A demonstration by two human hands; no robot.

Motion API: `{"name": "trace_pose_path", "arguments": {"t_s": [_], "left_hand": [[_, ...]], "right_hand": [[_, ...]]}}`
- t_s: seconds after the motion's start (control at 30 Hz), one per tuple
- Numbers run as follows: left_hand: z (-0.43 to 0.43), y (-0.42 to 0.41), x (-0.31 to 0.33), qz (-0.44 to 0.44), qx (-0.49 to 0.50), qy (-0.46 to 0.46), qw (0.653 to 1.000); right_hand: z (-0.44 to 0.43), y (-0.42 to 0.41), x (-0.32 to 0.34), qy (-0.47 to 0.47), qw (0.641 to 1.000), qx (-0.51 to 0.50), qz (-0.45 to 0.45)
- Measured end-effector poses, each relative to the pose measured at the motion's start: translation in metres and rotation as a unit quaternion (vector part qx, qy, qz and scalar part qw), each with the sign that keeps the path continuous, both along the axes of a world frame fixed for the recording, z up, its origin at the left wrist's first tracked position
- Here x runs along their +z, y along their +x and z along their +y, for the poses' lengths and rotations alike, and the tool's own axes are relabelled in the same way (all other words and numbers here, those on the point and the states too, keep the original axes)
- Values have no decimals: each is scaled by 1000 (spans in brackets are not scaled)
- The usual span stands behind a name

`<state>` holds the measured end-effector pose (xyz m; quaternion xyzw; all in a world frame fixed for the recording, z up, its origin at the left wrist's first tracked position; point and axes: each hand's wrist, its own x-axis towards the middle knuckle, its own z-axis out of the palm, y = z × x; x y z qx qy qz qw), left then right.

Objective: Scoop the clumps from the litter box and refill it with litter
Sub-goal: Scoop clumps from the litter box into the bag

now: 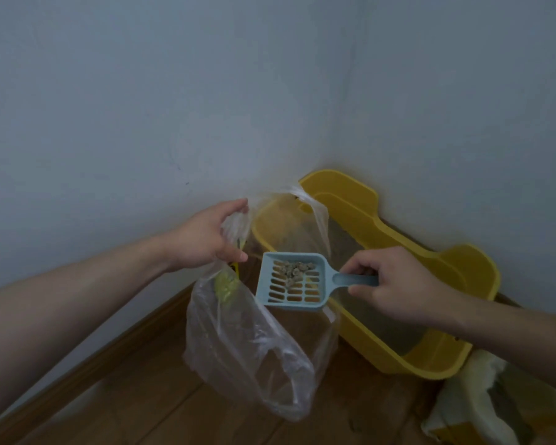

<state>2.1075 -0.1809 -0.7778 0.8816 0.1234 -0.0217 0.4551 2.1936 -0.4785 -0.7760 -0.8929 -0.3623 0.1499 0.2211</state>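
My left hand grips the bag by one side of its mouth, fingers curled round the bunched plastic. The bag is clear and hangs slack below my fist, above the floor. Its other handle stands up near the far corner of the box. Something yellow-green shows through the plastic just under my hand (I cannot tell what it is).

My right hand holds the scoop by its handle, fingers over the top and thumb closed beneath. The scoop is pale blue and roughly level, with its slotted pan over the bag's open mouth, just beside the box's near wall. The clumps sit in a small grey heap on the slots, toward the far side of the pan.

The box is yellow and sits on the floor in the corner, against both walls, with grey litter inside. A crumpled sack lies at its near end, under my right forearm.
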Motion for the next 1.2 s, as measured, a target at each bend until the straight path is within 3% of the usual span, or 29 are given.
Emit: {"name": "trace_pose_path", "arguments": {"t_s": [0.17,0.43,0.83,1.2], "left_hand": [[-4,-11,8,5,-29,-49,998],[9,-13,7,41,-3,-2,999],[14,-13,8,24,-5,5,1000],[21,-15,8,28,16,24,999]], "right_hand": [[21,-2,-9,-2,999,38,-9],[24,2,-22,5,996,90,3],[24,3,-31,-4,994,86,66],[16,4,-22,78,994,65,44]]}}
